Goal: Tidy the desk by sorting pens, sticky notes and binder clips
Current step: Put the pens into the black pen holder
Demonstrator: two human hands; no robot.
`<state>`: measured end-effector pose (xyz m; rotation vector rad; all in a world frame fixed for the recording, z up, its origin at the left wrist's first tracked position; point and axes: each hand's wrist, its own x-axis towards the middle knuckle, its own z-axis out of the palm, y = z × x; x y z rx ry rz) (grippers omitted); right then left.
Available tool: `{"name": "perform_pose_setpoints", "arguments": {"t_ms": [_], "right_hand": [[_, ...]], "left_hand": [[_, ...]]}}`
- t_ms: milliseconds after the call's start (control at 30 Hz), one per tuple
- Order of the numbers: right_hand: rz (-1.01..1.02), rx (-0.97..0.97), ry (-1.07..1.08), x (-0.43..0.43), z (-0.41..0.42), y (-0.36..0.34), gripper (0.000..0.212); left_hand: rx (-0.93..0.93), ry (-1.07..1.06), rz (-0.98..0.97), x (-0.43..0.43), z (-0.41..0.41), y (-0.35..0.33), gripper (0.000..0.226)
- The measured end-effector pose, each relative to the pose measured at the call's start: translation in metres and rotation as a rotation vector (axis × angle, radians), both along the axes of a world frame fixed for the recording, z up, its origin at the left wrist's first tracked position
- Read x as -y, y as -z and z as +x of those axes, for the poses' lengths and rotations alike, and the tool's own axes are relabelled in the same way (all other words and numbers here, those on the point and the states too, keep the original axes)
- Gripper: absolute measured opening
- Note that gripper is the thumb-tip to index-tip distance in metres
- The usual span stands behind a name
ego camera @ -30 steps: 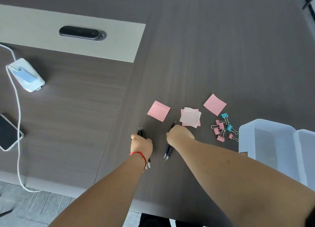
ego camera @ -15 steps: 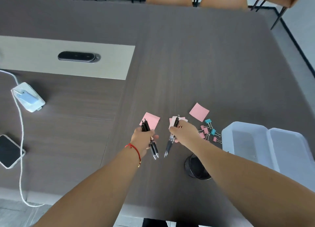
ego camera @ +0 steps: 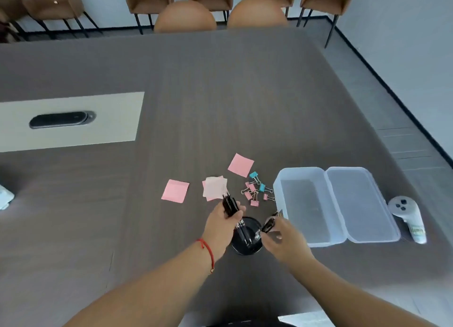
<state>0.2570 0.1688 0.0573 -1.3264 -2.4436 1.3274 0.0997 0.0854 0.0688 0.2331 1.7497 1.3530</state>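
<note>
My left hand (ego camera: 220, 225) grips a bundle of black pens (ego camera: 231, 206), their tips pointing down into a black round pen cup (ego camera: 245, 248) near the table's front edge. My right hand (ego camera: 285, 238) holds more black pens (ego camera: 268, 225) tilted over the cup's right rim. Pink sticky notes lie behind the hands: one pad at the left (ego camera: 175, 190), a pale stack in the middle (ego camera: 214, 187), one further back (ego camera: 240, 165). Several pink and teal binder clips (ego camera: 256, 189) are scattered right of the notes.
An open clear plastic box with its lid (ego camera: 326, 204) stands at the right, a white controller (ego camera: 408, 216) beside it. A black cable port (ego camera: 61, 119) sits in a beige panel at the left. Chairs stand beyond the dark table (ego camera: 220, 93).
Both hands lifted the pens off the table and carried them right and nearer, over the black cup. The view tilted up, showing the far chairs.
</note>
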Motion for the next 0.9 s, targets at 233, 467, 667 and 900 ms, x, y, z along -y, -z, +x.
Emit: {"name": "perform_pose_setpoints", "arguments": {"t_ms": [233, 467, 667, 900], "right_hand": [[0.43, -0.014, -0.254, 0.016, 0.01, 0.039, 0.017], [0.445, 0.063, -0.336, 0.018, 0.004, 0.038, 0.024], [0.399, 0.146, -0.428, 0.024, 0.002, 0.033, 0.03], [0.4, 0.176, -0.46, 0.023, 0.004, 0.033, 0.032]], "left_hand": [[-0.237, 0.082, -0.082, 0.012, 0.018, 0.017, 0.026], [-0.165, -0.083, -0.092, 0.019, 0.018, 0.025, 0.022], [-0.095, -0.13, -0.123, 0.027, 0.025, 0.026, 0.018], [-0.144, -0.068, -0.171, 0.032, 0.022, 0.027, 0.016]]}}
